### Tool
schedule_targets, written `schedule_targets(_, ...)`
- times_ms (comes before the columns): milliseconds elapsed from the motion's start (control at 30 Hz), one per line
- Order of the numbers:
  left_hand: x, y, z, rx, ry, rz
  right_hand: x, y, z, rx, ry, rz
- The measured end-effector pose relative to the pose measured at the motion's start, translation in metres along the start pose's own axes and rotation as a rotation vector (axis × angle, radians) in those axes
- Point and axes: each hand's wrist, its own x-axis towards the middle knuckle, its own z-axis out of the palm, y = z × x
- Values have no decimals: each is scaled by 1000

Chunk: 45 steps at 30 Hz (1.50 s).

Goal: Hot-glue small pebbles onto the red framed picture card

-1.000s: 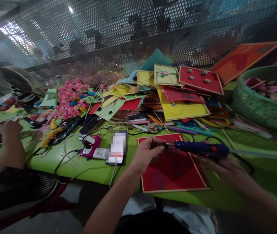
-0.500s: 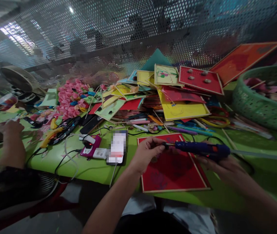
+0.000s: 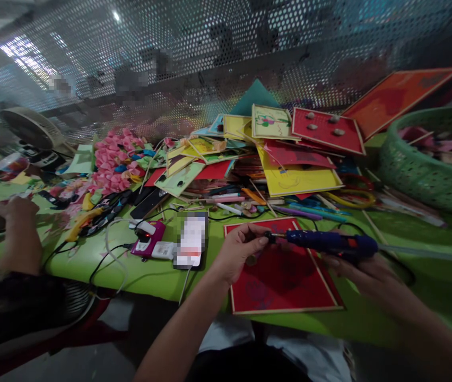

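My right hand (image 3: 357,268) is wrapped round a blue glue gun (image 3: 329,242), its nozzle pointing left and a clear glue stick (image 3: 428,253) sticking out of its back end. My left hand (image 3: 244,249) pinches a small dark piece (image 3: 268,236) right at the nozzle tip; its kind is too small to tell. Beneath both hands lies a red card (image 3: 285,289) edged with thin pale sticks. A faint purple drawing (image 3: 258,295) shows at its lower left.
Framed cards (image 3: 301,178) pile up behind, with pens (image 3: 229,208) before them. A green basket (image 3: 428,154) stands right. A phone (image 3: 191,241) and purple power adapter (image 3: 148,244) lie left, near a yellow glue gun (image 3: 83,224). Another person's hand (image 3: 19,209) works at far left.
Almost nothing differs. The glue gun has shifted very slightly to the right, while my left hand keeps its pinch at the nozzle.
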Motion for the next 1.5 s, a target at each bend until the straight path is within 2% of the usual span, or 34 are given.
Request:
schedule_targets(133,0,1,0,-13,23,-24,-2,8,1,40,-51,46)
schedule_targets(267,-1,3,1,-16,42,-37,-4,15,4,83,-57,21)
schedule_targets(533,-1,4,3,-22,34,-44,-1,5,1,96,-60,47)
schedule_targets(733,0,4,3,-76,55,-35,-4,20,2,113,-86,84)
schedule_targets(833,1,3,4,-74,39,-4,-3,25,1,204,-65,98)
schedule_targets(933,3,4,5,-34,39,7,0,23,-2,404,-45,37)
schedule_targets(1033,2,6,9,96,47,30,1,16,-7,592,-48,-43)
schedule_targets(1167,-7,7,22,429,13,169,2,5,-11,732,-21,-86)
schedule_targets(1300,-22,3,38,815,-62,230,1,5,-14,698,25,-68)
schedule_targets(1500,-27,4,61,1250,-103,181,-2,8,-16,613,-14,-121)
